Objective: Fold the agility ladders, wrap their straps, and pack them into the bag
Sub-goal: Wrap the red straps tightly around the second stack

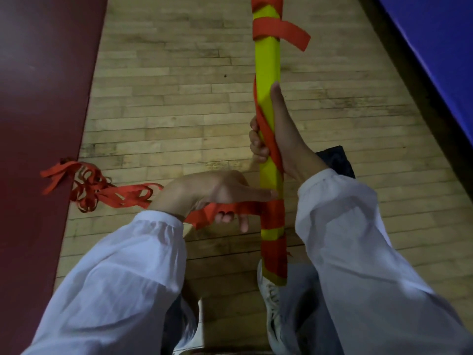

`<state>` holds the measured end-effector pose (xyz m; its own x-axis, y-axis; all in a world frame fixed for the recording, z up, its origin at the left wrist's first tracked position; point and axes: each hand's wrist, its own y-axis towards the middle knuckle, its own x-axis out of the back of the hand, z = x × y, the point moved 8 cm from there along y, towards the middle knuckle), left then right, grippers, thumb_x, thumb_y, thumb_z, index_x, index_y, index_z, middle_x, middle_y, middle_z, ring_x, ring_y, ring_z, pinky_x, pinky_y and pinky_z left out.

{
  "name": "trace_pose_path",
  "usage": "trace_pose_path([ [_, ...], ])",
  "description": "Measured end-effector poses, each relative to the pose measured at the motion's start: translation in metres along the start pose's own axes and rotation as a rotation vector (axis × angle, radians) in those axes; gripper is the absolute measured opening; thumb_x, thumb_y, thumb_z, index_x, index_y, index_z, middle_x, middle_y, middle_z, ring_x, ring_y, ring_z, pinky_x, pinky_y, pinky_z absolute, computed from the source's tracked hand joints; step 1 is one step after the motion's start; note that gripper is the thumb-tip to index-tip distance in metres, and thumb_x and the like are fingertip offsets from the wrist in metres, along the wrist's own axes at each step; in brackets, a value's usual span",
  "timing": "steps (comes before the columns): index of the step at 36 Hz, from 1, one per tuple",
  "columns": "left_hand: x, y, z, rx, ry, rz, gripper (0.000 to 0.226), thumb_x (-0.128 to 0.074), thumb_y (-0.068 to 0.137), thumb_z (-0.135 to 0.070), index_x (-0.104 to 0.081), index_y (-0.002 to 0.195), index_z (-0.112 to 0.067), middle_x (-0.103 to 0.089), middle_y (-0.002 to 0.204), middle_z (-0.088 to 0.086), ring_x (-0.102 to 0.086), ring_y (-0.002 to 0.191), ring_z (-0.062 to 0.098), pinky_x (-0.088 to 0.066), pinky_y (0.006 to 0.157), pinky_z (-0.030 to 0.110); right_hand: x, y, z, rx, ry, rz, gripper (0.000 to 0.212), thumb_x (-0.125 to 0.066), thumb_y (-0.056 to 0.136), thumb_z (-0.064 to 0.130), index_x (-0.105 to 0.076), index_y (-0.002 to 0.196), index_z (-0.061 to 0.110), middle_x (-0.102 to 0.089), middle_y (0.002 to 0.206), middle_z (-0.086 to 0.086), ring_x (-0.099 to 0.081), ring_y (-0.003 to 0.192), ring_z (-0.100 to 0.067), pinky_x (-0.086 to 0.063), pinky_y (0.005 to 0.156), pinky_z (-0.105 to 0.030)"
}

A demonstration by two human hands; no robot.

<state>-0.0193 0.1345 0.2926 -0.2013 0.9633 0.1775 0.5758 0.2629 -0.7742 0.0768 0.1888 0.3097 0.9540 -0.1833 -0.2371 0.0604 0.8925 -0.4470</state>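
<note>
**Strap going round the yellow ladder bundle, both hands engaged**

The folded agility ladder, a long bundle of flat yellow plastic rungs (267, 65), stands nearly upright over the pale wooden plank floor (179, 98), right of centre. Its lower end sits just beside a white lace-up shoe (268, 298); whether it rests on the shoe or on the floor cannot be told.

The right grip (279, 142), a bare hand, is clenched round the middle of the bundle. The fingers curl in from the far side and the thumb lies straight along the near yellow face, pointing up.

A flat red webbing strap (272, 216) winds round the bundle in several bands: near the foot, under the right grip, and near the top, where a short loose end sticks out to the right.

The left grip (217, 193) grasps the strap just left of the bundle, low down. Its lower fingers are curled round the webbing, and the straight index fingertip touches the yellow face just above a red band.

From this hand the strap trails left to a loose red tangle (87, 185), which lies across the edge of a dark maroon mat (38, 98) at the floor's left side. A blue padded mat (435, 47) fills the top right corner.

Both arms wear white sleeves (128, 265). A dark object (337, 160) shows behind the right wrist; what it is cannot be told.
</note>
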Motion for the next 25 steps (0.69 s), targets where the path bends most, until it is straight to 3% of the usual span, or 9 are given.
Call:
trace_pose_path([
  [6, -0.004, 0.001, -0.004, -0.043, -0.021, -0.044, 0.045, -0.059, 0.086, -0.057, -0.070, 0.086, -0.013, -0.073, 0.070, 0.012, -0.040, 0.036, 0.011, -0.035, 0.044, 0.024, 0.005, -0.001, -0.007, 0.025, -0.199, -0.197, 0.066, -0.030, 0.087, 0.077, -0.044, 0.070, 0.014, -0.046, 0.054, -0.003, -0.039, 0.040, -0.013, -0.035, 0.040, -0.022],
  [9, -0.003, 0.004, -0.003, -0.055, -0.017, -0.079, 0.030, -0.061, 0.089, -0.049, -0.068, 0.088, -0.020, -0.072, 0.066, 0.010, -0.039, 0.035, 0.011, -0.033, 0.040, 0.020, 0.004, 0.001, -0.010, 0.024, -0.216, -0.206, 0.066, -0.029, 0.086, 0.077, -0.044, 0.070, 0.015, -0.046, 0.055, -0.002, -0.039, 0.041, -0.012, -0.036, 0.040, -0.022],
  [12, 0.002, 0.006, -0.001, -0.038, -0.020, -0.108, 0.029, -0.064, 0.089, -0.044, -0.070, 0.090, -0.015, -0.069, 0.060, 0.005, -0.037, 0.032, 0.008, -0.031, 0.037, 0.017, 0.003, 0.004, -0.011, 0.023, -0.185, -0.156, 0.069, -0.023, 0.085, 0.079, -0.044, 0.070, 0.016, -0.047, 0.055, -0.003, -0.041, 0.042, -0.013, -0.038, 0.041, -0.022],
  [16, 0.007, 0.003, 0.001, -0.041, -0.127, -0.073, 0.028, -0.068, 0.086, -0.037, -0.070, 0.091, -0.010, -0.069, 0.064, 0.007, -0.038, 0.032, 0.007, -0.029, 0.034, 0.015, -0.003, 0.004, -0.010, -0.031, 0.112, 0.040, 0.072, -0.018, 0.087, 0.078, -0.051, 0.073, 0.014, -0.052, 0.061, -0.006, -0.049, 0.049, -0.016, -0.044, 0.048, -0.024],
  [20, 0.002, -0.006, -0.010, -0.160, -0.188, 0.035, 0.027, -0.066, 0.087, -0.033, -0.068, 0.095, -0.008, -0.069, 0.066, 0.007, -0.039, 0.034, 0.006, -0.030, 0.035, 0.016, -0.004, 0.001, 0.002, -0.009, 0.505, 0.106, 0.051, -0.044, 0.095, 0.054, -0.056, 0.074, 0.009, -0.057, 0.069, -0.005, -0.058, 0.062, -0.016, -0.053, 0.059, -0.027],
  [23, -0.002, -0.013, -0.019, -0.225, -0.158, 0.079, 0.024, -0.065, 0.083, -0.038, -0.066, 0.091, -0.015, -0.069, 0.066, 0.006, -0.039, 0.034, 0.007, -0.031, 0.036, 0.017, -0.013, -0.004, 0.007, -0.059, 0.797, 0.252, 0.041, -0.062, 0.084, 0.044, -0.053, 0.076, 0.005, -0.050, 0.086, -0.007, -0.061, 0.073, -0.016, -0.057, 0.058, -0.026],
  [25, -0.003, -0.017, -0.022, -0.257, -0.139, 0.103, 0.026, -0.065, 0.078, -0.042, -0.065, 0.091, -0.018, -0.070, 0.066, 0.005, -0.040, 0.034, 0.006, -0.031, 0.036, 0.016, -0.020, -0.010, 0.007, -0.101, 0.805, 0.361, 0.042, -0.062, 0.077, 0.047, -0.053, 0.072, 0.005, -0.053, 0.092, -0.008, -0.065, 0.072, -0.017, -0.057, 0.055, -0.023],
])
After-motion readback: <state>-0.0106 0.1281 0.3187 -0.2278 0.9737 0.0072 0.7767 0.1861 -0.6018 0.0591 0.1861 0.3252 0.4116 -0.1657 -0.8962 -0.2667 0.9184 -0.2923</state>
